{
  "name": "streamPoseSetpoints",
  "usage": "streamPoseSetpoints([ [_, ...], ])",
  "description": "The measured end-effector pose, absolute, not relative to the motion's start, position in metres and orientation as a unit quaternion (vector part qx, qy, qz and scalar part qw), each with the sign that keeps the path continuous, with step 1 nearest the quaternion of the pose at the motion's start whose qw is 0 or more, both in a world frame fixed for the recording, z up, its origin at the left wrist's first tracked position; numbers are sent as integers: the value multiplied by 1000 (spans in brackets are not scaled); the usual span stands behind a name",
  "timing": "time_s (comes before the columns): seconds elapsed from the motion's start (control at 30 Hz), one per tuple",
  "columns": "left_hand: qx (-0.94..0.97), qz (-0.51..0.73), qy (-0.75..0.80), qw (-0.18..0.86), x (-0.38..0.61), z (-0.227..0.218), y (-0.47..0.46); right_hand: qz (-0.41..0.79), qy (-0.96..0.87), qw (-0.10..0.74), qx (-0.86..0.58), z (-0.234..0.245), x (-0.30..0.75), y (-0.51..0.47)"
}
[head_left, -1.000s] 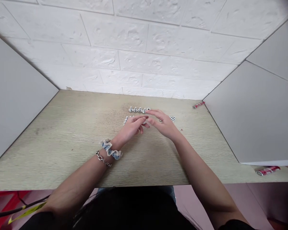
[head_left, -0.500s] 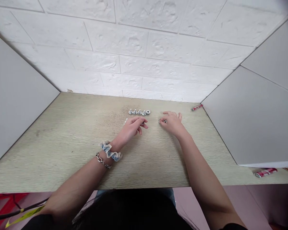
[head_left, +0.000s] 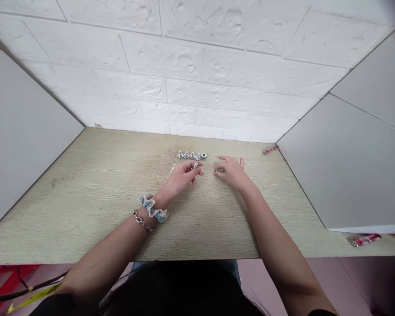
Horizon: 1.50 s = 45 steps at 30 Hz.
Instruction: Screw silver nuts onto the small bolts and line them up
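Note:
A short row of small silver screws and a washer (head_left: 191,155) lies on the wooden desk (head_left: 102,193) near the back wall. My left hand (head_left: 183,175), with a scrunchie and chain bracelet at the wrist, pinches a small silver screw (head_left: 195,166) just in front of that row. My right hand (head_left: 231,172) rests on the desk to the right, fingers curled over small metal pieces (head_left: 218,170), thumb and forefinger pinching one.
White brick-pattern wall behind the desk. Grey partition panels (head_left: 355,166) close off both sides. A red marker (head_left: 270,149) lies at the back right corner and another red item (head_left: 364,240) at the right front edge.
My right hand drew away from the left, went right onto the metal pieces, then slid a little back left. My left hand stayed put, pinching.

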<state>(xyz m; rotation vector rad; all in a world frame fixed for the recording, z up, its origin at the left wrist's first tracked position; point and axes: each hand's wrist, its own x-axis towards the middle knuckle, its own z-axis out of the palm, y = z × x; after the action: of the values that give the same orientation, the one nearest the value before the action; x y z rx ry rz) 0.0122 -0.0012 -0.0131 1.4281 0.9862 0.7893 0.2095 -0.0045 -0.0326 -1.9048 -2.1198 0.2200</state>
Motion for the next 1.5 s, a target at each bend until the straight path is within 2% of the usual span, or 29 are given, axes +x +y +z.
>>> streamPoseSetpoints([
  [0.1,625,333,425,564,12,-15,-1,68,-742,179,-642,-29,205,-6],
  [0.17,639,327,425,551,12,-16,-2,72,-749,244,-612,-23,198,-9],
  [0.27,660,309,419,541,12,-15,-3,138,-734,371,-552,-12,182,-17],
  [0.37,687,298,413,518,12,-14,-4,211,-713,420,-520,-6,168,-24],
  [0.8,776,266,463,336,10,-12,-8,149,-782,374,-476,-10,167,-25],
  [1.1,788,247,460,326,9,-10,-10,96,-800,326,-494,-13,170,-23],
  [1.37,788,247,451,338,11,-11,-12,105,-795,268,-534,-12,169,-23],
  [1.5,785,252,452,339,11,-14,-11,117,-801,287,-512,-12,167,-24],
])
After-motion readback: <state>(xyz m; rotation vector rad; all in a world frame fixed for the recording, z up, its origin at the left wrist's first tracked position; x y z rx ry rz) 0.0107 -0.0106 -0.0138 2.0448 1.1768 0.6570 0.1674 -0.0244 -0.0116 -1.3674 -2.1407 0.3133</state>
